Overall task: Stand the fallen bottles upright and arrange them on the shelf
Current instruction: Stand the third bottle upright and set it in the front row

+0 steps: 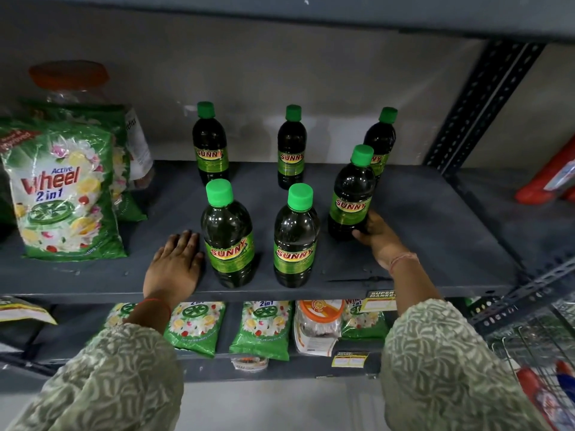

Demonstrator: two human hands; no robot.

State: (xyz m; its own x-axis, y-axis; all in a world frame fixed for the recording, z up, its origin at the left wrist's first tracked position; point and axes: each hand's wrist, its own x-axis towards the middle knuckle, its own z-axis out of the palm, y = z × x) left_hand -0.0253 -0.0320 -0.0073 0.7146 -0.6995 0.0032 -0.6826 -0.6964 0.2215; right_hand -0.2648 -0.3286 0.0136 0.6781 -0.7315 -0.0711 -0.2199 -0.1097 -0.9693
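Observation:
Several dark bottles with green caps and green "Sunny" labels stand upright on the grey shelf (420,231) in two rows. The back row holds three: left (210,141), middle (292,147) and right (380,138). In front stand a left bottle (228,234), a middle bottle (295,237) and a right bottle (351,194). My right hand (378,236) grips the base of the front right bottle. My left hand (175,264) lies flat on the shelf, palm down, just left of the front left bottle, holding nothing.
Green "Wheel" detergent bags (62,194) lean at the shelf's left, with an orange-lidded jar (70,79) behind. A perforated upright post (485,104) bounds the right side. More bags and a jar (317,321) fill the lower shelf. A wire basket (541,353) hangs at lower right.

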